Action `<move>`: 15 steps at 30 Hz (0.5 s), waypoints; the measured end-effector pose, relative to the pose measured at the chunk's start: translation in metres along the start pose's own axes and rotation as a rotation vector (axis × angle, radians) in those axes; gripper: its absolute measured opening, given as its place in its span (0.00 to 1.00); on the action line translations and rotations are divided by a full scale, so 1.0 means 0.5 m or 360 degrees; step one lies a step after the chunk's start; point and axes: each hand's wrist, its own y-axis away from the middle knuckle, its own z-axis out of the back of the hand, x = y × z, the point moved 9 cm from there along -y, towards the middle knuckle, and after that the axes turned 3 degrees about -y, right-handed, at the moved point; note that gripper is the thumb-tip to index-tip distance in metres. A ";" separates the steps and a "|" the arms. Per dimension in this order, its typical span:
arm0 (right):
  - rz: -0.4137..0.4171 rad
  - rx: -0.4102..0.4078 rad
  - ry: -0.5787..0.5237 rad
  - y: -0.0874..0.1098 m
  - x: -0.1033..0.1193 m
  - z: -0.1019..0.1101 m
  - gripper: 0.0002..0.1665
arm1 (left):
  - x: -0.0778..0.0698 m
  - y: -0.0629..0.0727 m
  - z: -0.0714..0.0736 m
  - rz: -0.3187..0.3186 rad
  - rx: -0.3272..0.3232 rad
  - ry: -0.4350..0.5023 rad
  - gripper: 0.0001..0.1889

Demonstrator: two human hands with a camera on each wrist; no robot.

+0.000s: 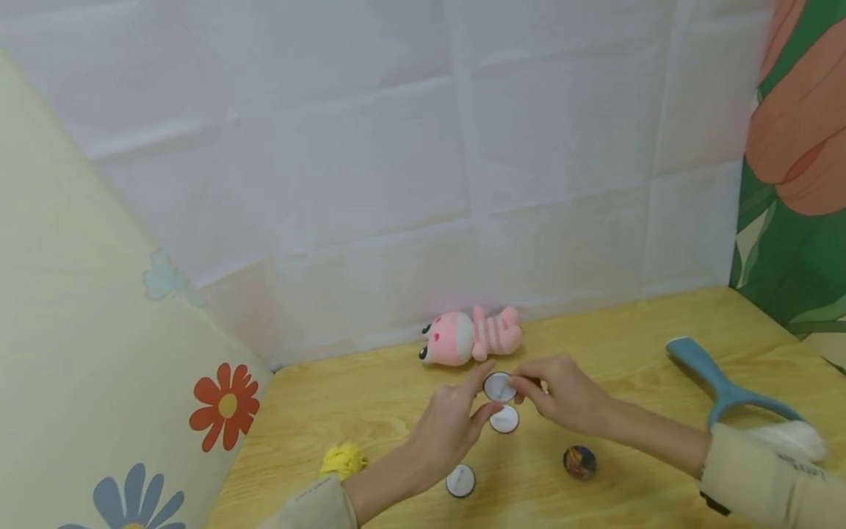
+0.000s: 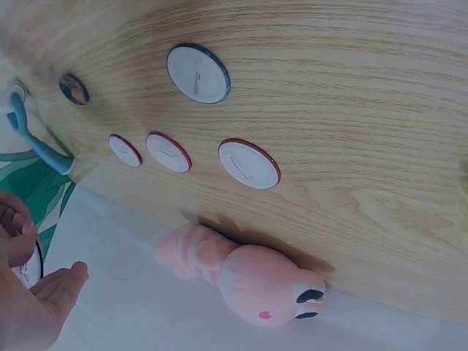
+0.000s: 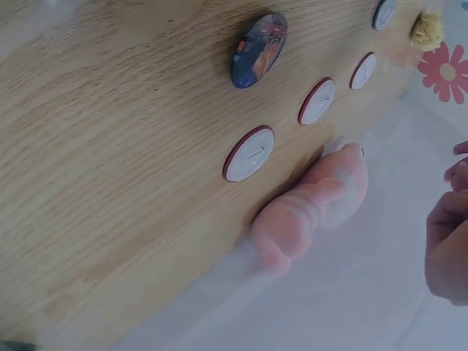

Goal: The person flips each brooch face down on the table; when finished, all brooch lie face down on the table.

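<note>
Between my two hands is a round badge (image 1: 497, 387), its white back with a thin pin-like line facing up. My left hand (image 1: 448, 425) holds its left edge between thumb and forefinger, while my right hand (image 1: 567, 397) pinches the right side. In the left wrist view only a sliver of the held badge (image 2: 31, 269) shows. Below it on the table lies another white-backed badge (image 1: 504, 419). Red-rimmed badges (image 3: 249, 154) form a row in the right wrist view, and a blue-rimmed one (image 2: 198, 73) lies apart. A picture-side-up badge (image 1: 580, 463) is nearer my right forearm.
A pink plush toy (image 1: 469, 339) lies against the white backdrop (image 1: 370, 184) at the wooden table's (image 1: 628, 345) back edge. To the right is a blue-handled tool (image 1: 723, 389) with a white head. A yellow bundle (image 1: 344, 460) sits beside my left sleeve.
</note>
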 end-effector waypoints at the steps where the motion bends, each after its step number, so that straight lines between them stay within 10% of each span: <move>1: -0.0068 0.0023 -0.0041 -0.001 -0.006 -0.002 0.11 | 0.000 0.000 0.001 0.0001 0.0001 0.0000 0.26; 9: -0.0370 0.0130 -0.0166 0.007 -0.038 -0.021 0.12 | -0.003 0.000 -0.007 -0.0007 0.0110 -0.0029 0.20; 15: -0.0017 0.0037 -0.0070 0.003 -0.013 -0.015 0.05 | 0.000 0.004 -0.014 0.0026 0.0184 -0.0030 0.22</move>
